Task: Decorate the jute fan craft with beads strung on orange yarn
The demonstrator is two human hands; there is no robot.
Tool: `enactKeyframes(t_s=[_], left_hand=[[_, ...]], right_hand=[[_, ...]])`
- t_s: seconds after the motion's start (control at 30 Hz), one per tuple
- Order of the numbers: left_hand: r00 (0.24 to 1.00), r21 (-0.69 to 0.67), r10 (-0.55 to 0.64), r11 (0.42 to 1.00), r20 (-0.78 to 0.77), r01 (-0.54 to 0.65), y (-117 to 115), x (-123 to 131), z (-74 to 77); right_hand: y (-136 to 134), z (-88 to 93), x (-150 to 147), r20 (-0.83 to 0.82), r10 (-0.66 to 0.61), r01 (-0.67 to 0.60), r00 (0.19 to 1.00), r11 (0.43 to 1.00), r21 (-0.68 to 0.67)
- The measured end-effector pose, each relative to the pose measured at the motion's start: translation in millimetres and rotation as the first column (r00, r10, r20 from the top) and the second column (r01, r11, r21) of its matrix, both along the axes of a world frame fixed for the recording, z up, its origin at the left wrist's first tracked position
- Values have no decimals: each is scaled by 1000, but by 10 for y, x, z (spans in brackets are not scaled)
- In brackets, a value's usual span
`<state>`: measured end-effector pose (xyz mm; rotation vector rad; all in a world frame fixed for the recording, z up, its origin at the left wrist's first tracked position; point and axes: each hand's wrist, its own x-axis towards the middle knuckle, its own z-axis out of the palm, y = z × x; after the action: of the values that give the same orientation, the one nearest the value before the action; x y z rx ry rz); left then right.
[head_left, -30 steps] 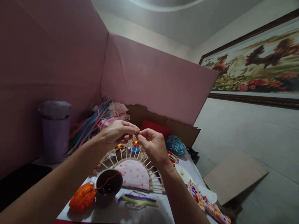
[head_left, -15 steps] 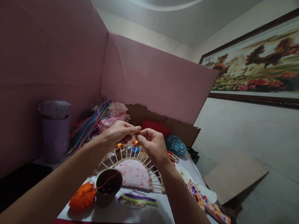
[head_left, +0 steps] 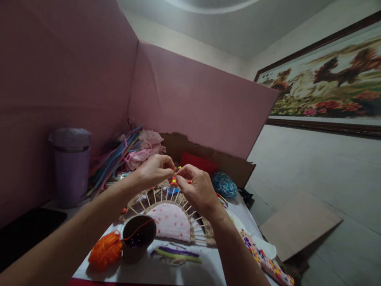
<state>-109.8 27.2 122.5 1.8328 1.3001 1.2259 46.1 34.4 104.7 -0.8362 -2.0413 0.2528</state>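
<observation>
My left hand [head_left: 157, 169] and my right hand [head_left: 198, 188] meet fingertip to fingertip above the far side of a half-round woven piece [head_left: 145, 197]. Each hand is closed in a pinch; a thin bit of orange yarn [head_left: 175, 173] seems to run between them, though the fingers hide most of it. Small red and yellow pieces [head_left: 173, 181] show just below the fingertips. The woven piece has pale sticks fanning out to a twine rim, round a pink dotted cloth centre [head_left: 170, 219].
Near me stand an orange yarn ball [head_left: 106, 251] and a dark cup [head_left: 138, 238] with a strand across it. Purple and green strips [head_left: 177, 254] lie alongside. Behind are a blue yarn ball [head_left: 224, 184] and coloured stems [head_left: 119, 159]; a lilac tumbler [head_left: 70, 168] stands left.
My left fingers have curled down and drawn slightly back from the right fingertips. The red and yellow pieces below have shifted, and more of the woven rim shows on the right.
</observation>
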Motion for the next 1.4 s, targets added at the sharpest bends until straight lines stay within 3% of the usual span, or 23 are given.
enactKeyframes(t_s=[0.17, 0.37, 0.63, 0.77, 1.03, 1.23, 1.4], left_hand=[[987, 138, -140, 979, -75, 149, -35, 0, 8], [979, 193, -102, 972, -176, 136, 1, -67, -15], [999, 133, -51, 990, -17, 52, -3, -38, 12], [1000, 204, -17, 979, 0, 16, -14, -5, 12], [975, 430, 135, 902, -175, -48, -52, 22, -8], [958, 531, 185, 846, -218, -42, -68, 34, -5], [965, 616, 175, 788, -194, -19, -72, 46, -4]], right_hand=[[-32, 51, 28, 57, -56, 42, 997, 975, 219], [-11, 83, 66, 38, 56, -62, 998, 980, 186], [-30, 98, 92, 40, 88, -94, 995, 981, 169], [-40, 102, 90, 49, 103, -110, 994, 979, 173], [1, 63, 92, 24, 69, -72, 997, 986, 153], [-6, 91, 89, -44, -1, 14, 999, 958, 287], [20, 62, 85, -101, 94, -84, 991, 992, 92]])
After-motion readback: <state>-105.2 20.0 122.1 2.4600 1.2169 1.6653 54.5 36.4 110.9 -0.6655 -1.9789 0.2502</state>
